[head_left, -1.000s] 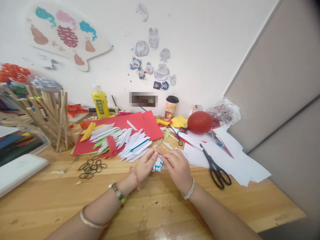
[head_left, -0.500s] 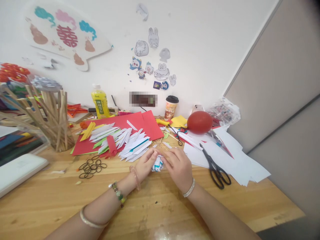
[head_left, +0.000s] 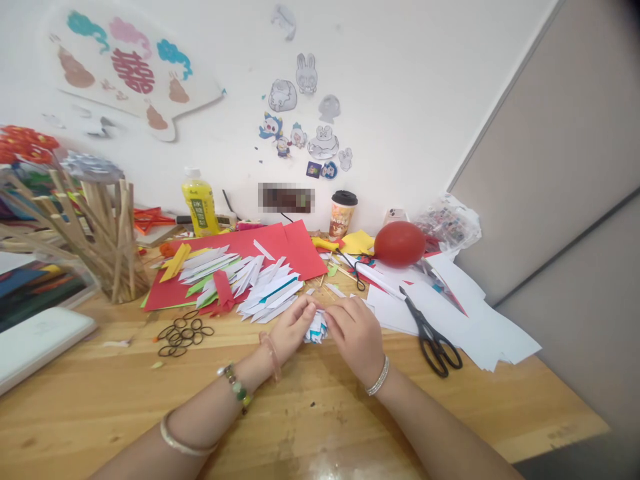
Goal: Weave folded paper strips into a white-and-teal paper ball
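My left hand [head_left: 294, 325] is closed, its thumb and fingers pinching a folded white and blue paper piece [head_left: 317, 329]. Close on its right, my right hand [head_left: 356, 333] is closed too, with fingertips pressed together at the edge of the same paper piece. The fingers hide part of the paper, so its full shape does not show. Just beyond my left hand lies a heap of folded white paper strips [head_left: 270, 293]. Several black rubber bands [head_left: 185, 333] lie on the wooden table [head_left: 280, 427] to the left.
Black scissors [head_left: 434, 340] lie on white paper sheets [head_left: 480, 327] at the right. A red balloon [head_left: 400, 244], a lidded cup [head_left: 343, 217] and a yellow bottle [head_left: 199, 203] stand towards the wall. Wooden sticks [head_left: 107, 240] fill a container at the left, behind a white case [head_left: 45, 347].
My right hand has shifted very slightly, its fingertips a little away from my left hand, and a bit more of the folded paper shows. Everything else looks the same.
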`<act>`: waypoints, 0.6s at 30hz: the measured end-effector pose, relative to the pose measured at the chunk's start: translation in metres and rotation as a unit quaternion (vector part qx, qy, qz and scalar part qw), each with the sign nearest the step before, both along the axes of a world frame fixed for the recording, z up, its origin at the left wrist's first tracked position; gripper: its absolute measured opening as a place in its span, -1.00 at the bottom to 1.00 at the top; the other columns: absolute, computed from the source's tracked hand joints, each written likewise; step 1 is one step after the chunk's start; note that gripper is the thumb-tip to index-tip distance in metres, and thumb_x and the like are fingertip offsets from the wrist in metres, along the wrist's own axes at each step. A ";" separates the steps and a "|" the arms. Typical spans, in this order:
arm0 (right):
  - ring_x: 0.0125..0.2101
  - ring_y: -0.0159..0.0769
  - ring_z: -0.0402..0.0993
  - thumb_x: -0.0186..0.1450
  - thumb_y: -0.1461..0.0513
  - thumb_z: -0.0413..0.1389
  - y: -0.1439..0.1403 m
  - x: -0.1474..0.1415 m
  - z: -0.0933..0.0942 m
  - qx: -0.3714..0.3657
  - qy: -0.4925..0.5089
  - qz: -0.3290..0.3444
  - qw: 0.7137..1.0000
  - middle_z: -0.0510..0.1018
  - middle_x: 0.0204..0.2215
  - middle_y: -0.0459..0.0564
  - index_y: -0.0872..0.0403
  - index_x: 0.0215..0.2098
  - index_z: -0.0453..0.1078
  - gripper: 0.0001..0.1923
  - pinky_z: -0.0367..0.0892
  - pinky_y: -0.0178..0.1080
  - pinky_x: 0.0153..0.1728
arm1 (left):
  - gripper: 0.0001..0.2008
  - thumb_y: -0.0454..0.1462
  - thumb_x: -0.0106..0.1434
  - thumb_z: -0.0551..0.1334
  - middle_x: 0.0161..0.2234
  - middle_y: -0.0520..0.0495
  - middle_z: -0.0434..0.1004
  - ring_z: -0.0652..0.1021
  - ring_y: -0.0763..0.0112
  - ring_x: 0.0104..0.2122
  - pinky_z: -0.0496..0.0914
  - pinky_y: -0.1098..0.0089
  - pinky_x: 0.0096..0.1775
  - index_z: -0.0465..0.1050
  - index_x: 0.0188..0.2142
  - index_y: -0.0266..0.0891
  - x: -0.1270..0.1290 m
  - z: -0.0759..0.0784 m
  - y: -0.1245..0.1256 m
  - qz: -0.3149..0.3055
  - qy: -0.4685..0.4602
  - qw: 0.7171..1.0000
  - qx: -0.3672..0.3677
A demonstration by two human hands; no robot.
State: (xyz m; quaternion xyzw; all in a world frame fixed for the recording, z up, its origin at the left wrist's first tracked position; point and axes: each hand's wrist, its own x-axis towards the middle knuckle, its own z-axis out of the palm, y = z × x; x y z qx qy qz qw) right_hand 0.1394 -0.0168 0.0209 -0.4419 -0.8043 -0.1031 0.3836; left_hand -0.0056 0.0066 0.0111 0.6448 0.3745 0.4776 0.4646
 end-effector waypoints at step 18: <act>-0.47 -0.38 0.35 0.18 0.16 0.06 0.011 0.003 0.003 -0.299 0.282 0.098 0.906 0.40 -0.53 -0.12 0.09 -0.49 0.32 -0.83 0.29 -0.32 -0.41 | -0.57 0.10 0.09 0.04 -0.55 0.07 0.29 0.30 0.47 -0.55 0.22 0.46 -0.50 0.33 -0.42 -0.24 -0.002 0.001 0.001 -0.003 -0.030 0.997 -0.065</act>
